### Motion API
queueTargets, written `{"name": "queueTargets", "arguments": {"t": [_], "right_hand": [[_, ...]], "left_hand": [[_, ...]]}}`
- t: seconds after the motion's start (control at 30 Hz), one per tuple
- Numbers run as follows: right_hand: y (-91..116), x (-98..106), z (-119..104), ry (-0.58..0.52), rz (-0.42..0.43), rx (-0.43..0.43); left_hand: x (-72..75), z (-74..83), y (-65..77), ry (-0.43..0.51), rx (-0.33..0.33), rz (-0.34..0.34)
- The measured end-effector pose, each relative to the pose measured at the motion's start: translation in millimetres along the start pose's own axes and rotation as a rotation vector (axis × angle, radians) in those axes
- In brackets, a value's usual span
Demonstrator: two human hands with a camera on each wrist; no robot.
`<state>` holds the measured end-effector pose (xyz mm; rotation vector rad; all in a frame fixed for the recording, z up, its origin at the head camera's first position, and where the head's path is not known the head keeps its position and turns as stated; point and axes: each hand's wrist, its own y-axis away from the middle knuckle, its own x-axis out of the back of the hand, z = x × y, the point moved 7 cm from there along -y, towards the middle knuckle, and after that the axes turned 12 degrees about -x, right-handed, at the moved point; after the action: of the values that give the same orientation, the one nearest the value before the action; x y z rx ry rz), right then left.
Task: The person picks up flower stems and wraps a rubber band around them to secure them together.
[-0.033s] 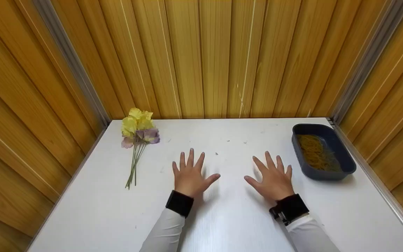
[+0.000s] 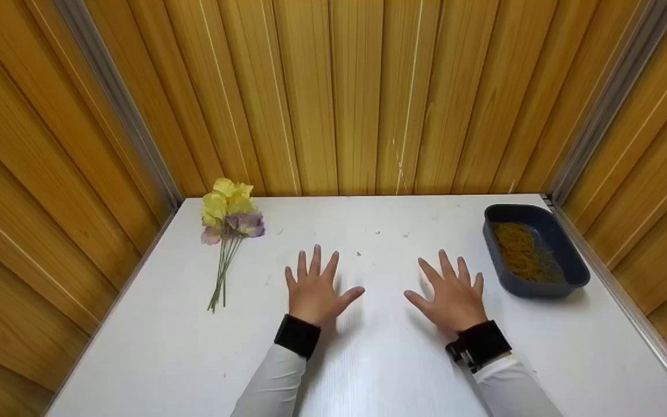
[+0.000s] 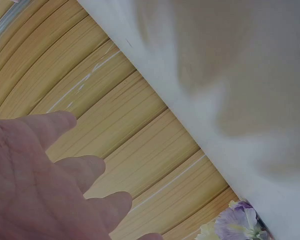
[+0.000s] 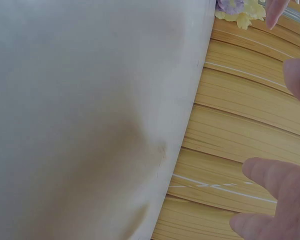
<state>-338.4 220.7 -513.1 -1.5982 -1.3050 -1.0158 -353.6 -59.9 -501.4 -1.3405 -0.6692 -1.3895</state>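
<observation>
Hands in mirrored pose: the left hand (image 2: 314, 295) and the right hand (image 2: 454, 298), both released, are held palm down above a white table (image 2: 368, 370), casting soft shadows on it. On each, the fingers are straight and fanned, with the thumb extended toward the opposite hand. A black band (image 2: 297, 336) encircles each wrist, next to a pale grey sleeve (image 2: 272, 382). Flowers (image 2: 235, 223), a bunch in yellow, mauve and pink, lie near the far left corner of the table, apart from the left hand; their blossoms point to the far edge, their green stems to the near edge. A dark blue tub (image 2: 542, 289) stands upright by the right edge, toward the far right corner and near the right hand; brownish strands (image 2: 516, 252) lie inside it, mostly on its left side. Small specks (image 2: 358, 253) mark the tabletop between the hands and the far edge. Wood-patterned panels (image 2: 356, 98) rise behind the far edge and along both sides, with grey metal posts (image 2: 119, 104) at the far corners.
</observation>
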Motion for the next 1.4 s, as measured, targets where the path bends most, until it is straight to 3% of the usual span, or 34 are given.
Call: {"name": "queueTargets", "arguments": {"t": [0.6, 0.83, 1.07, 1.4], "right_hand": [[2.1, -1.5, -1.6, 0.010, -0.003, 0.004], [2.2, -1.8, -2.3, 0.021, -0.001, 0.010], [2.6, -0.3, -1.4, 0.007, -0.009, 0.008], [1.9, -0.2, -1.7, 0.008, -0.008, 0.012]], "left_hand": [[-2.2, -1.2, 1.7, 0.007, 0.009, -0.005], [-4.0, -0.3, 1.3, 0.005, 0.013, -0.035], [-2.2, 0.1, 0.9, 0.035, 0.009, -0.019], [-4.8, 0.3, 0.8, 0.047, 0.020, -0.055]]}}
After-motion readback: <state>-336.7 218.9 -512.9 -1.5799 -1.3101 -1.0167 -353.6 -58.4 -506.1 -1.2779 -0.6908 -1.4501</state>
